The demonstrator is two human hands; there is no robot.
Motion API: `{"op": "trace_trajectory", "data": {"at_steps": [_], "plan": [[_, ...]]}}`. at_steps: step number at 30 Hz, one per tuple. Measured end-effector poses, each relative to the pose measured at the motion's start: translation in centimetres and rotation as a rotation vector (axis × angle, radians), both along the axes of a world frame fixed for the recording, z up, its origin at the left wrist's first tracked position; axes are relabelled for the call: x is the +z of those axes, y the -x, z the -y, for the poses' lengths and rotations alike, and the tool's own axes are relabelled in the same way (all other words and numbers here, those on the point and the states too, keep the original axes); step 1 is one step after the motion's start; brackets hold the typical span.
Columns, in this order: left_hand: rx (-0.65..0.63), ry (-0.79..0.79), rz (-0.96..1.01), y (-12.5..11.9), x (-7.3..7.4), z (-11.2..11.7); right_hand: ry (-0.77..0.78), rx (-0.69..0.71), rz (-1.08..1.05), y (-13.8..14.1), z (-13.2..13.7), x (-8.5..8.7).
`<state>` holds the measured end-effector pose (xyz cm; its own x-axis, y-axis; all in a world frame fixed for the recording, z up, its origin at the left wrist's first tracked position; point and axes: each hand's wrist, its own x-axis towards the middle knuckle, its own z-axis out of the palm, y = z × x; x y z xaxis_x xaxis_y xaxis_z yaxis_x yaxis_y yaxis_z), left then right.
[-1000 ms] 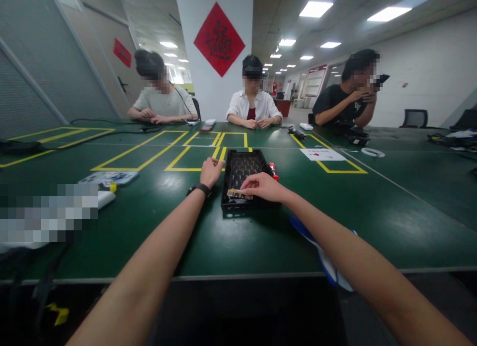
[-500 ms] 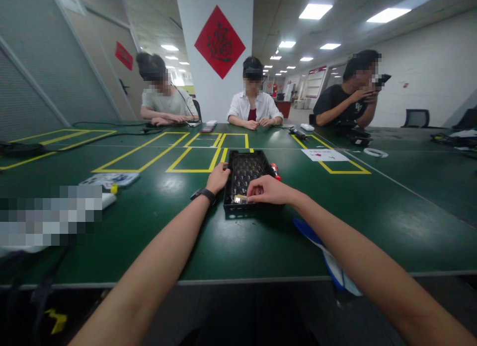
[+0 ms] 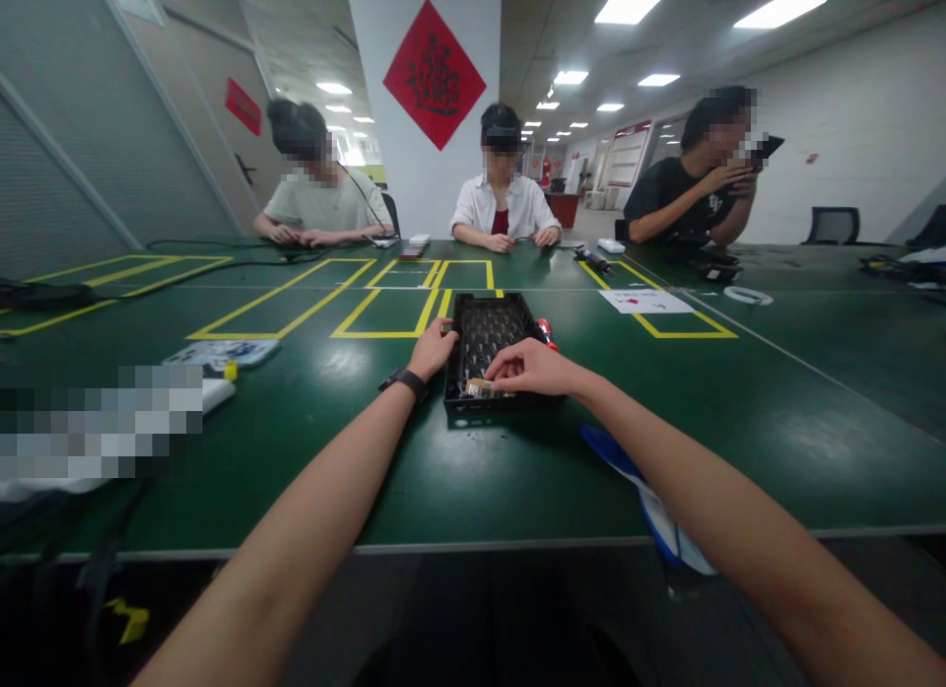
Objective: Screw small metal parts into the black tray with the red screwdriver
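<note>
Right hand's (image 3: pixel 530 366) thumb and fingertips pinch a small board (image 3: pixel 479 387) inside a black tray (image 3: pixel 480 408).

At the centre of the frame, the board is at the tray's lower end; the left hand (image 3: pixel 433 350), fingers slightly apart, touches the tray's left rim. Since half a second ago, both hands have stayed there; at upper centre, a co-worker's hands (image 3: pixel 547 237) have moved apart.

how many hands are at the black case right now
2: the left hand is at the outside of the black case's left wall, and the right hand is over its near end, fingers at the small board. No other hand shows there.
</note>
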<state>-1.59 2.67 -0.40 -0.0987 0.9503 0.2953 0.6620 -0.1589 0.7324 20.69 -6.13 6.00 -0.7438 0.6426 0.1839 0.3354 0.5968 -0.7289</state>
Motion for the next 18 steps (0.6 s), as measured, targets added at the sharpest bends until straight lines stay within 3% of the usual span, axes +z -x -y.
{"op": "trace_trajectory", "data": {"at_steps": [3,9,18], "plan": [[-0.002,0.038,0.008,-0.04,0.02,0.07,-0.06,0.01,0.031,-0.11,-0.13,-0.24],[0.154,-0.002,-0.03,-0.5,-0.27,-0.01,-0.124,0.029,0.075,-0.08,-0.04,-0.11],[0.157,0.011,-0.032,-0.78,0.11,0.33,-0.094,0.024,0.072,-0.19,-0.31,-0.33]]}}
